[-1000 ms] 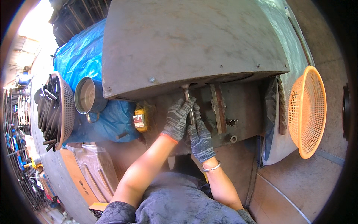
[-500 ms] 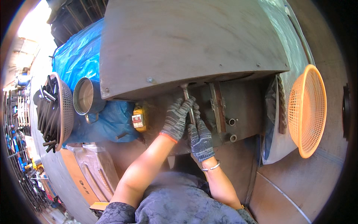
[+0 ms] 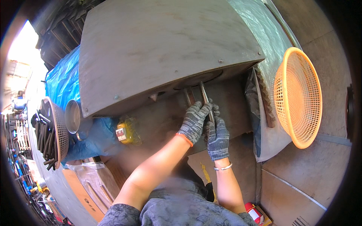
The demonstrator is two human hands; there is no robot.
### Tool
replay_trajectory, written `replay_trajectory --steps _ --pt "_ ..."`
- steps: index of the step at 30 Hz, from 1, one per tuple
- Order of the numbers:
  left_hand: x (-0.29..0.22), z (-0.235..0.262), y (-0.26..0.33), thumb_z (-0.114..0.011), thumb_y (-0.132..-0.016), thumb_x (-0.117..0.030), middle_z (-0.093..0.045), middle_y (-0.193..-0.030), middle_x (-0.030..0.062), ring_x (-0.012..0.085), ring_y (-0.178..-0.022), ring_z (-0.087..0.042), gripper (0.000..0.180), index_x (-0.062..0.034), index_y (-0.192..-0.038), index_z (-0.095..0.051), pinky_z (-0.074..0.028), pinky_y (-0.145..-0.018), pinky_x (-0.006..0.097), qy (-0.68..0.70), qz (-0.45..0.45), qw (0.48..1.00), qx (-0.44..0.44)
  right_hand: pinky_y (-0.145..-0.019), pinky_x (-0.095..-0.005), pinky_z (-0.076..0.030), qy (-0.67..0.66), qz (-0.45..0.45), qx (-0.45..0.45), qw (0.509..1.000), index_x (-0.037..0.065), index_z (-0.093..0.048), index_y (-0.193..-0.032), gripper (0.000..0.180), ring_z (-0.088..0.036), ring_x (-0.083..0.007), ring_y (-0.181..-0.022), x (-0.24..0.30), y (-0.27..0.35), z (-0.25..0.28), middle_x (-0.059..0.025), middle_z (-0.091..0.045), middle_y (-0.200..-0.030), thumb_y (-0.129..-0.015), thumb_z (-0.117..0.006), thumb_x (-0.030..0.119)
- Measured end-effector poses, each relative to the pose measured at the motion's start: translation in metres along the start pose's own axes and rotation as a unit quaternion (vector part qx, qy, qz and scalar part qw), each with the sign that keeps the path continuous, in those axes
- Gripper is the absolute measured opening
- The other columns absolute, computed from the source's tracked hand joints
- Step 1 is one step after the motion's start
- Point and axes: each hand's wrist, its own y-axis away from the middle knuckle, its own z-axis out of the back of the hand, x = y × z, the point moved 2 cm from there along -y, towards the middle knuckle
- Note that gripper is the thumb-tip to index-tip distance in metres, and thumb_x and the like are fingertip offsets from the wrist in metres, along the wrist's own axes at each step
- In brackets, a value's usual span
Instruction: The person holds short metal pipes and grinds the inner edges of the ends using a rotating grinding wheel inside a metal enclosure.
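Note:
Both my hands wear grey striped knitted gloves and hold one slim, shiny metal rod. My left hand is closed round its middle, while my right hand grips the near end. The rod tilts away from me, its far end at a dark rounded opening under the front edge of a grey metal hood. Whether the tip touches anything inside cannot be seen. Behind the rod stands a brownish metal bar, partly hidden by my left glove.
An orange plastic basket stands at the right. On the left are a basket of dark rods, a metal pot and blue plastic sheeting. A yellow packet lies beneath the hood. A toothed strip hangs right.
My hands have carried the rod rightward along the hood's edge, from near a small opening to the larger rounded one. The whole view has shifted and tilted too.

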Motion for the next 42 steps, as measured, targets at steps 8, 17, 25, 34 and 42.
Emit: replay_trajectory --steps 8,17,25,34,42 --pt "-0.006 0.000 -0.013 -0.058 -0.094 -0.014 -0.066 -0.103 0.0089 0.0169 -0.095 -0.061 0.021 -0.0007 -0.110 -0.062 -0.048 -0.087 0.028 -0.058 -0.032 0.998 -0.016 -0.079 -0.0434 -0.051 -0.019 0.037 0.014 0.999 -0.001 -0.052 -0.125 0.037 -0.062 -0.0428 -0.096 -0.003 -0.025 -0.005 -0.0267 -0.062 -0.110 -0.096 -0.053 0.021" --pt "-0.013 -0.002 -0.019 -0.058 -0.094 -0.015 -0.065 -0.098 0.0078 0.0168 -0.091 -0.061 0.019 -0.0015 -0.107 -0.062 -0.050 -0.085 0.029 -0.039 -0.039 0.998 -0.037 -0.083 -0.0447 -0.050 -0.061 -0.025 0.059 0.996 -0.002 -0.050 -0.130 0.041 -0.061 -0.0433 -0.099 -0.015 -0.030 -0.018 -0.0292 -0.058 -0.117 -0.097 -0.051 0.022" --pt "-0.014 0.001 -0.019 -0.057 -0.095 -0.015 -0.066 -0.100 0.0083 0.0163 -0.092 -0.062 0.019 -0.0012 -0.107 -0.061 -0.050 -0.084 0.027 -0.019 -0.022 0.998 -0.048 -0.089 -0.0387 -0.048 0.004 -0.032 0.070 0.997 -0.001 -0.050 -0.132 0.040 -0.062 -0.0319 -0.108 0.007 -0.032 -0.009 -0.0248 -0.059 -0.122 -0.098 -0.051 0.020" --pt "-0.010 0.006 -0.012 -0.056 -0.095 -0.013 -0.066 -0.100 0.0117 0.0209 -0.093 -0.063 0.021 0.0001 -0.111 -0.059 -0.052 -0.085 0.033 -0.011 -0.024 1.000 0.004 -0.050 -0.0247 -0.041 -0.236 -0.120 0.090 0.960 0.008 -0.060 -0.094 0.027 -0.053 -0.0103 -0.056 -0.068 -0.003 -0.021 -0.0018 -0.058 -0.070 -0.095 -0.056 0.035" --pt "-0.038 0.003 0.056 -0.057 -0.094 -0.010 -0.065 -0.104 0.0109 0.0198 -0.095 -0.063 0.029 0.0006 -0.120 -0.056 -0.052 -0.088 0.034 -0.090 -0.116 0.988 0.045 -0.090 -0.0303 -0.047 -0.389 -0.103 0.124 0.907 0.004 -0.055 -0.115 0.036 -0.056 -0.0147 -0.100 -0.022 0.041 -0.002 -0.0050 -0.061 -0.108 -0.084 -0.071 0.006"
